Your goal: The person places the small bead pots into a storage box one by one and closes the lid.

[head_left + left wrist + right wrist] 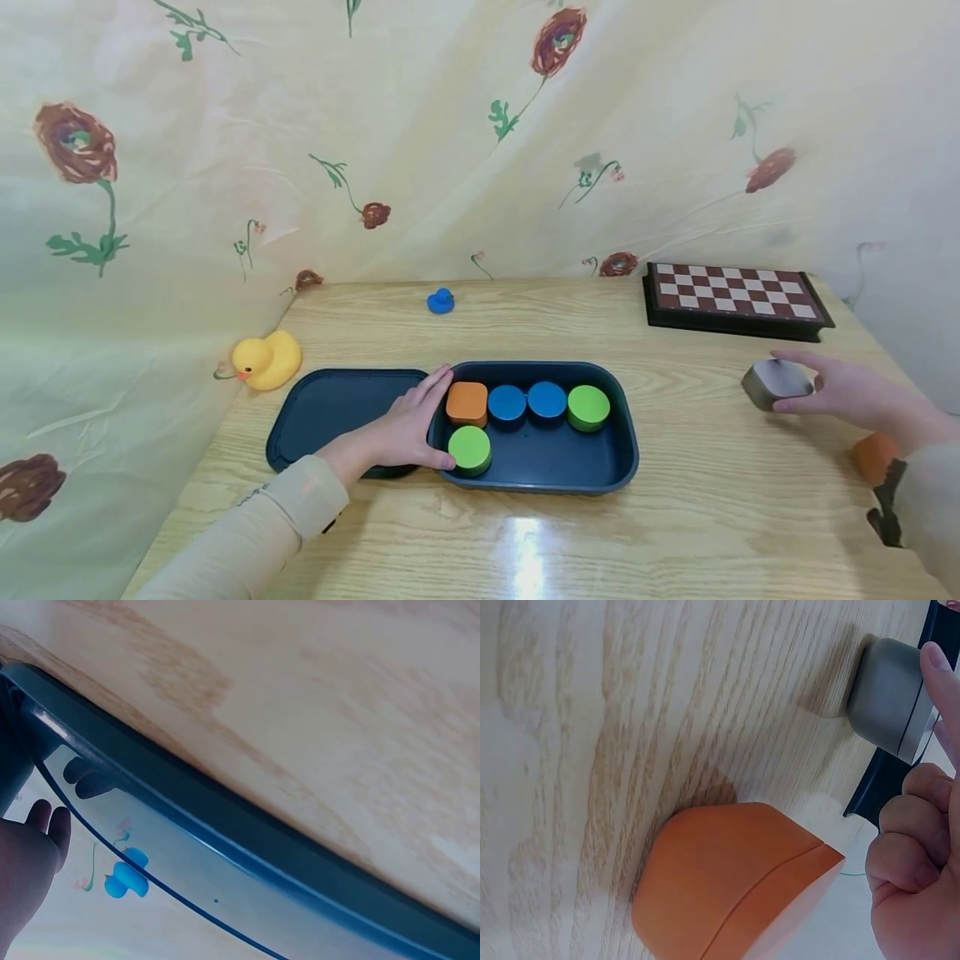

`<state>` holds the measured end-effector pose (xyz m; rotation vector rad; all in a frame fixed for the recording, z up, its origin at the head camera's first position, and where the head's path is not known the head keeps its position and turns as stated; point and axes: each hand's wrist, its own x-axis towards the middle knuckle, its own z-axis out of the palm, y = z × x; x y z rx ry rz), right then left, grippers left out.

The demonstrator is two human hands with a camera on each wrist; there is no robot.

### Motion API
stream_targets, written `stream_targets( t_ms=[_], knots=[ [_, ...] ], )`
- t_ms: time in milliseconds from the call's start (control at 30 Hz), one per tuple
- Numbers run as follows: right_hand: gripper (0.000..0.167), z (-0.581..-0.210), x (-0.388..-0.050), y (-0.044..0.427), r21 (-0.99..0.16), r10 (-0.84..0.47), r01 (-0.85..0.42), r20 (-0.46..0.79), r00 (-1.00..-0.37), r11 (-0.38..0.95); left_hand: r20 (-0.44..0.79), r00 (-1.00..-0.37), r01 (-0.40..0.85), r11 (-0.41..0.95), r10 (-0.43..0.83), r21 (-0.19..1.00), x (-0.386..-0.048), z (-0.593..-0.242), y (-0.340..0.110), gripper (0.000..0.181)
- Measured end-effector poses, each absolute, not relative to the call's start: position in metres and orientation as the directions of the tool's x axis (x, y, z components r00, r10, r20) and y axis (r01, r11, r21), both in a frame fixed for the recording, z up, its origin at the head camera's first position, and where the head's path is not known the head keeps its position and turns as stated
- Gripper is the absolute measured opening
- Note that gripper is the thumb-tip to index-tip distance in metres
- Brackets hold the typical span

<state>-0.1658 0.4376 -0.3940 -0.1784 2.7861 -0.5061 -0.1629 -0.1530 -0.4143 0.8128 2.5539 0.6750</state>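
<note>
My left hand (408, 425) rests on the left rim of a dark blue tray-like box (555, 467), fingers extended. Its thumb is beside a green round container (469, 450) inside. Along the box's far side stand an orange square container (467, 403), two blue round containers (547, 401) and another green one (588, 407). On the right, my right hand (847, 392) holds a small grey square container (889, 697) between thumb and index finger; the other fingers are curled. Whether it touches the table is unclear. An orange container (720, 877) stands close to the right wrist.
A dark blue lid (345, 417) lies left of the box. A yellow duck (267, 360) sits at the far left, a small blue duck (441, 301) at the back. A chessboard case (738, 300) lies at the back right, before the flowered cloth (450, 125).
</note>
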Motion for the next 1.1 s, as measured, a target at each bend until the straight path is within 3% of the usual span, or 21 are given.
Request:
stream_targets(
  t_ms=[267,533,767,1100],
  knots=[
    [0.099,-0.396,-0.166,0.441,-0.383,-0.17,-0.052,-0.28,-0.945,0.922,-0.199,-0.754,0.444,0.709,0.626,0.547,-0.161,-0.415,-0.153,0.116],
    [0.085,-0.396,-0.167,0.439,-0.4,-0.138,-0.006,-0.303,-0.943,0.917,-0.19,-0.757,0.442,0.704,0.625,0.556,-0.16,-0.413,-0.152,0.116],
    [0.071,-0.394,-0.164,0.431,-0.411,-0.149,-0.034,-0.25,-0.957,0.911,-0.187,-0.754,0.453,0.705,0.63,0.546,-0.161,-0.414,-0.153,0.115],
    [0.072,-0.383,-0.167,0.4,-0.508,-0.23,-0.095,-0.21,-0.95,0.856,-0.173,-0.752,0.46,0.695,0.636,0.553,-0.161,-0.413,-0.154,0.114]
  ],
)
